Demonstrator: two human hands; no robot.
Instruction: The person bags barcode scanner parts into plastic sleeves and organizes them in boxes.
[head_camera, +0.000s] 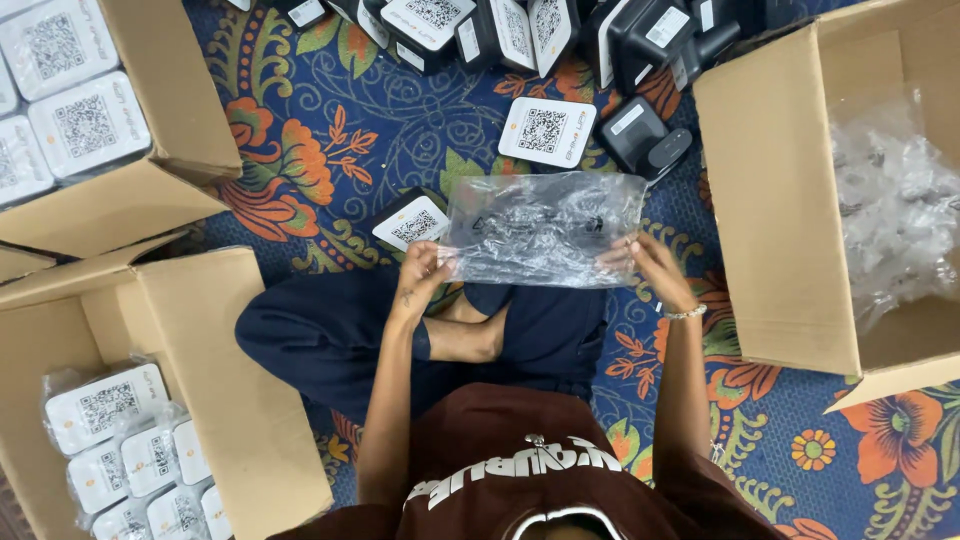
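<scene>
I hold a clear, crinkled plastic bag (545, 228) stretched flat between both hands, above my crossed legs. My left hand (422, 274) pinches its lower left corner. My right hand (655, 268), with a bead bracelet at the wrist, grips its lower right corner. Just behind the bag's left side a small black device with a white square-patterned face (410, 221) lies on the floor, partly hidden by the bag. Another such device (546, 131) lies face up beyond the bag, next to a black one (642, 138) on its side.
An open cardboard box (775, 220) at right holds several clear plastic bags (890, 210). A box at lower left (225, 400) holds several bagged devices; another at upper left (170, 110) holds unbagged ones. More black devices (520, 30) crowd the patterned floor cloth along the top.
</scene>
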